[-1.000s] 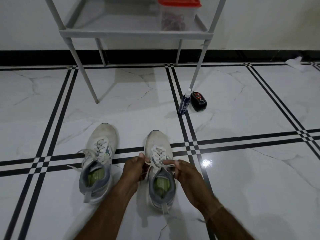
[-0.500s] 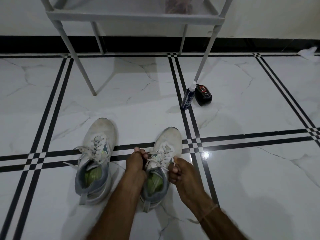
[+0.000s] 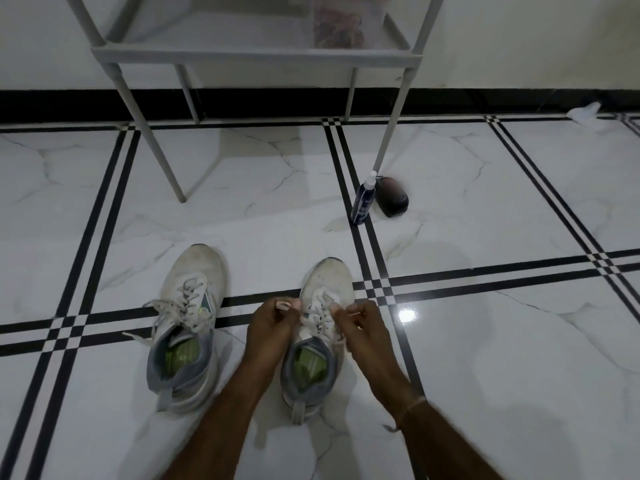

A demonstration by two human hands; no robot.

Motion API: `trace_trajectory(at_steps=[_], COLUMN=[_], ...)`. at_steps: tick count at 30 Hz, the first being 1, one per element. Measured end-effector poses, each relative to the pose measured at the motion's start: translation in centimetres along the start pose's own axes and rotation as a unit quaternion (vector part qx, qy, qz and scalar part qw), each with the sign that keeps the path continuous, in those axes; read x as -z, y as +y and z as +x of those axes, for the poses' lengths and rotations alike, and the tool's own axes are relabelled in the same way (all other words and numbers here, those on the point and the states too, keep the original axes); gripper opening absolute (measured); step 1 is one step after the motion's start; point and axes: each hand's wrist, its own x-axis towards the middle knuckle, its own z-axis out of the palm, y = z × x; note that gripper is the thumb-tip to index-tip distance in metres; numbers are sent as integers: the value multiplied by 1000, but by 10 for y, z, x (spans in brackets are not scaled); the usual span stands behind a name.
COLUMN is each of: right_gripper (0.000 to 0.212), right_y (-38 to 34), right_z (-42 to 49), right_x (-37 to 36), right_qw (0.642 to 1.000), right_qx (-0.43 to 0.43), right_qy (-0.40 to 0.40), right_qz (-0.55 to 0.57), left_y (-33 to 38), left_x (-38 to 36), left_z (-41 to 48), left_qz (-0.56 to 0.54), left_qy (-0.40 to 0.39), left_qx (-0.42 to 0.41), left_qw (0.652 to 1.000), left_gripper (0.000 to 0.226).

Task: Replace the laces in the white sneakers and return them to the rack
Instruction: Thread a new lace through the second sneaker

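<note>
Pinching the lace [image 3: 320, 319], left hand [image 3: 273, 325] and right hand [image 3: 365, 329] fingers [image 3: 354, 309] curled, flanking the right-side sneaker [image 3: 327, 280] tongue

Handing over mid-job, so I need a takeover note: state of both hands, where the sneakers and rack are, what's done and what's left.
Left hand pinches the lace of the right sneaker near its upper eyelets.
Right hand pinches the same lace from the other side.
Left sneaker: beside it on the floor, laced, ends loose and untied.
Rack: straight ahead, no sneaker on its visible shelf.
Done: both sneakers carry laces; old or new, cannot tell.
Left: finish this lacing, tie the left sneaker, return both to the rack.
</note>
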Motion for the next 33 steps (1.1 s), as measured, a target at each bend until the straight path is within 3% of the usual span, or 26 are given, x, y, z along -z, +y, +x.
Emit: trace_trajectory(at_steps=[2,4,6,8,10,12,14,15,16,18,20,24,27,30,33], right_gripper=[51,48,33,22,14,13,10,19,38,65,69,55,57,48,44], right_y=[-10,-12,-19,-26,-31,-25,-12,-5,3,11,13,18,10,-2,-8], right_z=[8,17,21,21,19,16,9,2,-2,-12,-19,-18,-12,-5,2], right_x=[-4,-12,-16,-8,7,19,21,19,16,8,1,-12,-22,-33,-47], right_qw=[987,968,980,997,981,977,991,994,994,994,985,982,977,979,979], right_qx=[21,39,25,-45,-101,-124,-91,-60,-37,-58,-103,-31,0,24,27], right_qy=[-20,-57,-81,-62,-13,36,74,91,88,9,-80,-61,-49,-39,-48], right_qz=[-158,-242,-178,13,164,167,57,-5,-52,-89,-111,-179,-209,-198,-195], left_y=[-5,-5,-4,-6,-11,-15,-17,-17,-15,-11,-5,7,-5,-9,-10], left_x=[11,16,18,16,16,14,13,15,17,29,44,76,104,118,119], left_z=[-5,-9,-16,-22,-27,-33,-37,-39,-39,-40,-40,-47,-46,-43,-40], left_qz=[59,124,167,186,179,169,178,189,209,258,322,375,314,193,183], left_qy=[-54,-64,-48,-31,-3,14,15,20,37,98,180,361,383,300,268], left_qx=[-26,-47,-80,-113,-127,-130,-125,-131,-151,-210,-247,-135,-33,28,27], left_qw=[996,989,981,976,976,977,976,973,966,938,896,843,868,934,946], left_gripper=[26,32,29,26,24,21,22,24,28,33,43,72,85,72,60])
